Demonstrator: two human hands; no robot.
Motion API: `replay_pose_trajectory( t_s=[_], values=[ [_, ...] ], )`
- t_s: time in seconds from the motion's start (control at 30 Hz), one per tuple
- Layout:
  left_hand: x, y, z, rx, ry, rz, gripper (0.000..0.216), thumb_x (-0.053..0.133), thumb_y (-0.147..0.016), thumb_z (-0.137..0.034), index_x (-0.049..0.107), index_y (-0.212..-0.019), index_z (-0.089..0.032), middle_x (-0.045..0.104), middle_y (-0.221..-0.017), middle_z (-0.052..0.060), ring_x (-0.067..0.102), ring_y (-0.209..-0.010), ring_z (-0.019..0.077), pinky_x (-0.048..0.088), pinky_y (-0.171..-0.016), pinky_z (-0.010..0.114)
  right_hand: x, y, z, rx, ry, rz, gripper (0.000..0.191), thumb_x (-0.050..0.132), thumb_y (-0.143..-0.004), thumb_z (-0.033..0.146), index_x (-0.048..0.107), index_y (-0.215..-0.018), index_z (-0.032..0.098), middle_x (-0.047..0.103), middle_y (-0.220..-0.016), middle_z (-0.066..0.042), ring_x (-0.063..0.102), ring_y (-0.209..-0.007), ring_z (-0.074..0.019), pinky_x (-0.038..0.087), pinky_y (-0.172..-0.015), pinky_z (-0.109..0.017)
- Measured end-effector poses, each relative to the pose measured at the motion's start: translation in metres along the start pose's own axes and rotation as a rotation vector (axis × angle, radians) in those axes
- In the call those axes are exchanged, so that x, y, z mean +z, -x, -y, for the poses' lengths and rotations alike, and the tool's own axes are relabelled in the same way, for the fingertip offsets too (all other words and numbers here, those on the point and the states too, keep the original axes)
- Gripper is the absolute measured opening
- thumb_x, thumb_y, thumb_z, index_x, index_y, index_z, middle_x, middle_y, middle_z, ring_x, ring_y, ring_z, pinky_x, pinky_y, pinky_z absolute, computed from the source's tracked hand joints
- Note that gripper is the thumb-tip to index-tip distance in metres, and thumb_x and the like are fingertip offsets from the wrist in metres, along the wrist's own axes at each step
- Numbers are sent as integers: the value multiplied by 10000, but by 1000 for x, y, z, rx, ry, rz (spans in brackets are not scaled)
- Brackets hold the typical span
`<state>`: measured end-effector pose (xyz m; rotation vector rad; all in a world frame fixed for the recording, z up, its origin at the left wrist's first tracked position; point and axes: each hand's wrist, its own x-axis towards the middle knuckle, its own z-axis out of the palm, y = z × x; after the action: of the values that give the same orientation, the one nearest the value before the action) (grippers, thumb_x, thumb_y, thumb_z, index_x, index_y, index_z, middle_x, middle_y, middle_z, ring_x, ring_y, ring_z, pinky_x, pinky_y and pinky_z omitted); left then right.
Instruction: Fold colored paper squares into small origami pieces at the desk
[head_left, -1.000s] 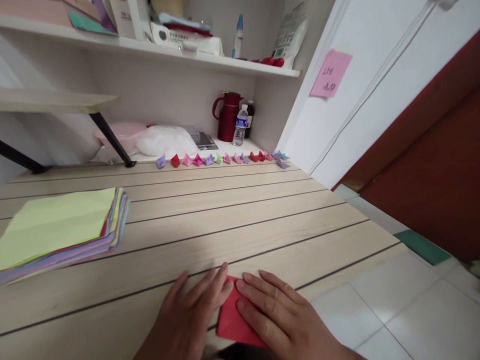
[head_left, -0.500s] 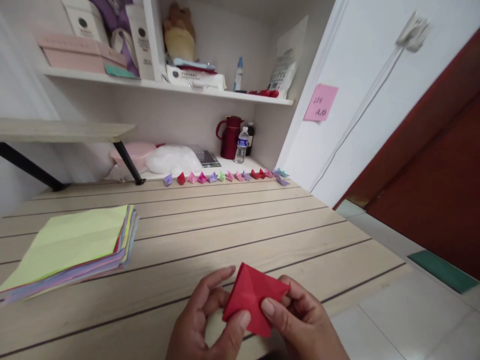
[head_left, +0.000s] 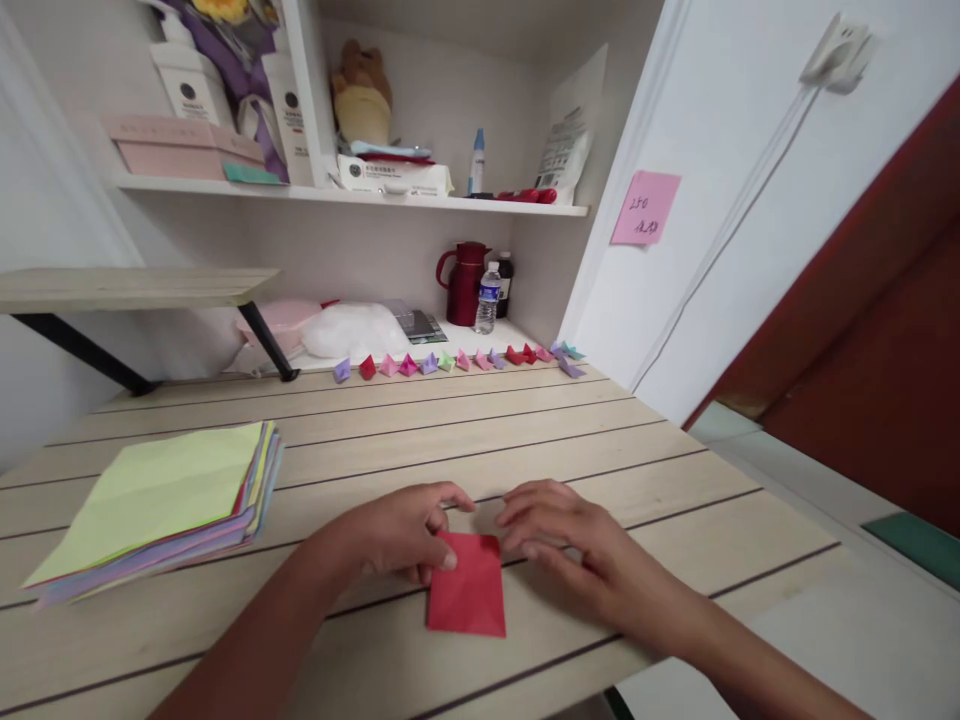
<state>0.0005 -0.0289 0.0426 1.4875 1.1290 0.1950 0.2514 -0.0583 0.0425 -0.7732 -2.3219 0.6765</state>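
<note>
A folded square of red origami paper (head_left: pixel 468 590) lies on the wooden table in front of me. My left hand (head_left: pixel 397 535) pinches its upper left edge, thumb on top and some fingertips behind or under the edge; its index finger stretches out over the table. Just right of the paper, my right hand (head_left: pixel 566 545) hovers open with its fingers loosely curved and nothing in them. Whether a right fingertip touches the paper's upper right corner I cannot tell.
A stack of coloured paper (head_left: pixel 161 500), yellow on top, lies on the left. Several small folded paper pieces (head_left: pixel 407 366) line the table's back edge. Behind them stand a dark red jug (head_left: pixel 466 285) and a water bottle (head_left: pixel 488 298). A raised wooden stand (head_left: pixel 135 288) is at far left.
The red paper has gone from being held up in both hands to lying flat as a square on the table. My right hand has let go and moved to its right side.
</note>
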Motion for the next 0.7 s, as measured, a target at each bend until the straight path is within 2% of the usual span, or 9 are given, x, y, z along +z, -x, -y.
replay_pose_trajectory(
  t_s=[0.1, 0.17, 0.27, 0.33, 0.4, 0.47, 0.5, 0.6, 0.7],
  values=[
    [2, -9, -9, 21, -175, 22, 701, 668, -609, -179, 530, -1294, -235, 536, -660, -95, 543, -528, 121, 403, -501, 241, 9, -4, -4, -98, 78, 199, 243, 544, -960, 198, 664, -1161, 265, 665, -1254, -44, 556, -1231, -213, 377, -1108, -413],
    [8, -5, -14, 56, -312, -67, 713, 699, -638, -200, 532, -1327, -264, 580, -698, -71, 586, -643, 156, 443, -604, 273, 17, -1, -7, -101, 135, 234, 330, 551, -943, 168, 634, -1246, 268, 636, -1321, -45, 527, -1271, -217, 383, -1104, -414],
    [21, 10, -14, 83, -503, -276, 665, 583, -787, -184, 440, -1433, -255, 672, -978, 47, 619, -971, 266, 439, -881, 426, 27, 6, -11, -108, 188, 205, 387, 520, -952, 154, 600, -1316, 256, 623, -1356, -46, 512, -1294, -216, 374, -1116, -417],
    [33, 22, -6, 118, -668, -455, 578, 436, -863, -105, 440, -1435, -188, 610, -1258, 160, 528, -1206, 340, 329, -1020, 538, 30, 10, -12, -121, 207, 183, 385, 507, -966, 169, 587, -1338, 227, 616, -1371, -57, 495, -1317, -220, 356, -1134, -421],
    [47, 33, 10, 323, -1039, -752, 487, 372, -908, -73, 540, -1344, -210, 566, -1399, 129, 469, -1323, 306, 236, -1112, 512, 30, 11, -12, -140, 222, 179, 384, 505, -977, 192, 572, -1354, 201, 606, -1384, -75, 485, -1332, -222, 337, -1149, -426],
    [62, 42, 31, 624, -1273, -854, 429, 465, -940, -191, 505, -1366, -227, 597, -1399, 70, 489, -1323, 247, 190, -1146, 429, 29, 12, -10, -146, 245, 196, 388, 505, -990, 238, 555, -1373, 196, 587, -1405, -88, 475, -1345, -233, 323, -1156, -441],
    [69, 46, 42, 678, -1314, -880, 455, 497, -949, -314, 480, -1385, -187, 622, -1373, 79, 523, -1289, 238, 223, -1130, 402, 28, 14, -8, -141, 260, 202, 400, 508, -997, 281, 542, -1386, 196, 576, -1417, -93, 467, -1352, -244, 317, -1158, -453],
    [88, 55, 66, 741, -1341, -946, 548, 445, -951, -524, 527, -1308, -117, 713, -1225, 98, 643, -1102, 206, 398, -970, 347, 29, 25, 1, -102, 308, 212, 557, 536, -971, 483, 475, -1444, 194, 529, -1460, -112, 416, -1386, -288, 301, -1162, -499],
    [102, 63, 74, 760, -1276, -1039, 404, 433, -975, -441, 595, -1192, -142, 757, -1081, 69, 683, -972, 184, 487, -852, 317, 37, 42, 12, -114, 359, 222, 743, 561, -885, 636, 438, -1462, 185, 515, -1466, -130, 396, -1394, -309, 293, -1164, -521]
  ],
)
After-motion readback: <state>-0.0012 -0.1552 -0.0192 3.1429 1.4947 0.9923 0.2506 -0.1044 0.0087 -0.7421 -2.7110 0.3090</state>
